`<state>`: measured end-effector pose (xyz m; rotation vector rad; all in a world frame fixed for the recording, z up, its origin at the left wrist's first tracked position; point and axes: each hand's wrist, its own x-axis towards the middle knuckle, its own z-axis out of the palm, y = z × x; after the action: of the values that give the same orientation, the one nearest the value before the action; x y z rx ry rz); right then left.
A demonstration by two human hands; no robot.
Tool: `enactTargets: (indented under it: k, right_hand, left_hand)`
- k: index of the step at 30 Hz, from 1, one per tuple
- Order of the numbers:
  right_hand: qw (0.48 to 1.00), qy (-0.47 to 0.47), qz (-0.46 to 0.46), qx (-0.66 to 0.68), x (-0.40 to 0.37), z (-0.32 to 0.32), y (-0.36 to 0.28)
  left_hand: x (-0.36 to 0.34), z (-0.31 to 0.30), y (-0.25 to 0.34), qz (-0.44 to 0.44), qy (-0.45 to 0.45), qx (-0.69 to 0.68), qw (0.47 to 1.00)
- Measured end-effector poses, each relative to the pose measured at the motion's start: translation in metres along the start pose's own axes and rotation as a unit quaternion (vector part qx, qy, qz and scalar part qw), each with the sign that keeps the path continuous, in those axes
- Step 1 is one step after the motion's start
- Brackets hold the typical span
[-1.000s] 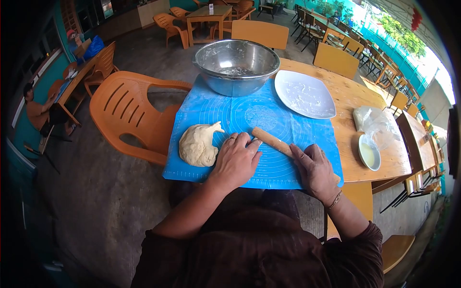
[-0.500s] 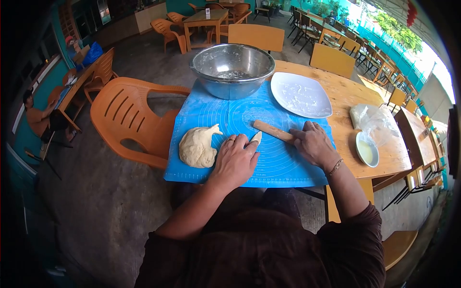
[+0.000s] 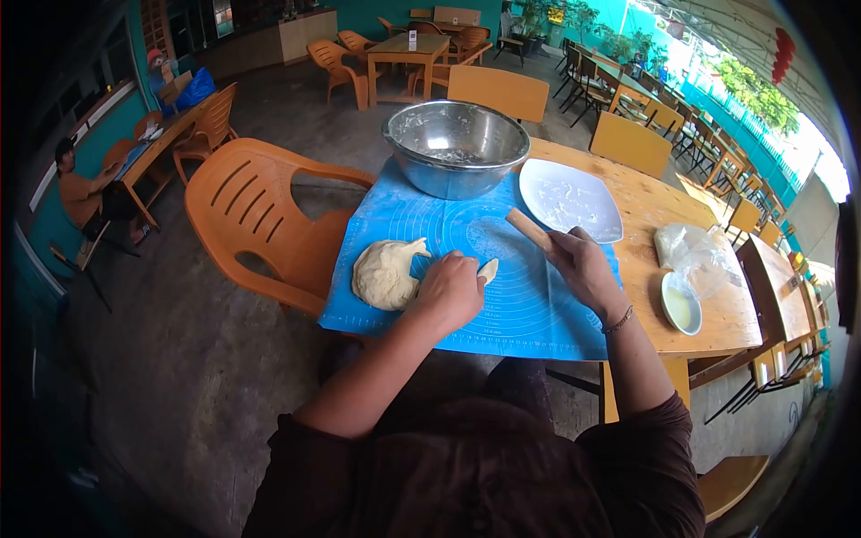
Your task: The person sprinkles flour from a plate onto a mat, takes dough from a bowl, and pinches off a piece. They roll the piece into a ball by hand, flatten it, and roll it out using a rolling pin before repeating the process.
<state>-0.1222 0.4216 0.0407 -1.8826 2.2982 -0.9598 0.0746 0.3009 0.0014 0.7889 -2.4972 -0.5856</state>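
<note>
My left hand (image 3: 453, 289) is closed at the blue measuring mat (image 3: 538, 327), its fingers curled on a small pointed piece of dough (image 3: 489, 269) that sticks out past the thumb. Just left of that hand sits a large pale lump of dough (image 3: 384, 276) with a torn tip. My right hand (image 3: 581, 262) grips one end of a short wooden rolling pin (image 3: 527, 228). The pin's other end points up and to the left, and it appears raised off the mat.
A steel bowl (image 3: 457, 170) stands at the mat's far edge, beside a floury white plate (image 3: 572, 202). Rightward on the wooden table (image 3: 641, 309) are a clear plastic bag (image 3: 704, 251) and a small bowl of pale liquid (image 3: 682, 305). An orange chair (image 3: 251, 202) stands left; a person (image 3: 85, 188) sits farther off.
My right hand has lifted the rolling pin and tilted it up. The fingers of my left hand have curled in on the small dough piece. The view has shifted slightly.
</note>
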Motion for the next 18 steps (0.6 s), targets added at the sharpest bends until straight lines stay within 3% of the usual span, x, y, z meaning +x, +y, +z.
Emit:
enactTargets:
  k: [3, 5, 7, 9, 14, 18]
  right_hand:
    - [1.000, 0.012, -0.023, -0.001, -0.005, 0.002, -0.004]
    - [0.999, 0.017, -0.036, 0.003, -0.012, 0.009, -0.009]
    - [0.988, 0.026, -0.144, -0.038, -0.020, 0.019, -0.016]
    - [0.988, 0.013, -0.151, -0.035, -0.026, 0.025, -0.020]
    - [0.987, -0.022, -0.150, -0.060, -0.023, 0.039, -0.022]
    - [0.987, -0.026, -0.137, -0.078, -0.020, 0.047, -0.022]
  left_hand:
    - [0.003, -0.005, 0.004, -0.014, -0.018, -0.023, 0.999]
    - [0.001, -0.009, 0.004, 0.019, 0.156, -0.068, 0.985]
    - [-0.005, -0.023, 0.004, 0.052, 0.188, -0.069, 0.978]
    - [-0.013, -0.030, 0.003, 0.107, 0.235, -0.079, 0.963]
    - [-0.015, -0.031, 0.000, 0.124, 0.203, -0.101, 0.966]
    - [-0.004, -0.030, -0.001, 0.157, 0.107, -0.088, 0.978]
